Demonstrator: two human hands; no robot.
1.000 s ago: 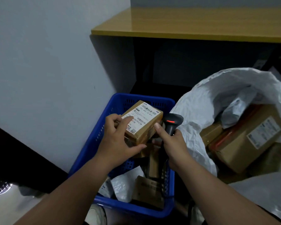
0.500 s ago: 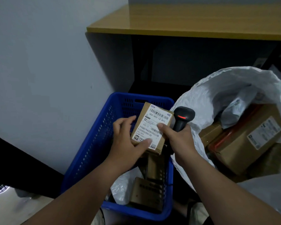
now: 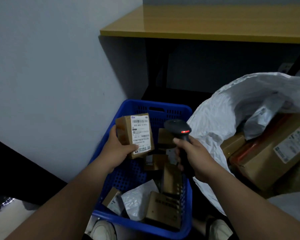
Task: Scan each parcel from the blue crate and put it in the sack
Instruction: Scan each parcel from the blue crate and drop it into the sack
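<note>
Nearest to you, your two shoes [image 3: 103, 229] are showing just under the near rim of the blue crate [image 3: 142, 226]. Inside the crate, at its near end, a white poly mailer [image 3: 137, 200] is lying between a small labelled box [image 3: 112, 199] and a brown carton [image 3: 163, 207], with more cartons standing against the right wall.

Above the middle of the crate, your left hand [image 3: 117, 150] is holding a small brown parcel [image 3: 134, 135] upright: thumb pressing on the lower part of its white shipping label, the other fingers wrapping round the left side and back. The label is facing you.

Just right of it, not touching, your right hand [image 3: 197, 157] is curling its fingers tight round the grip of a black barcode scanner [image 3: 179, 129], whose head is showing a red light and sitting beside the parcel.

At the crate's right side, the white sack [image 3: 220, 118] is gaping open, with a large brown box [image 3: 274, 153] and other parcels lying inside it.

Beyond the crate's far wall, a yellow-topped table [image 3: 206, 23] is standing against the pale wall [image 3: 50, 66].
</note>
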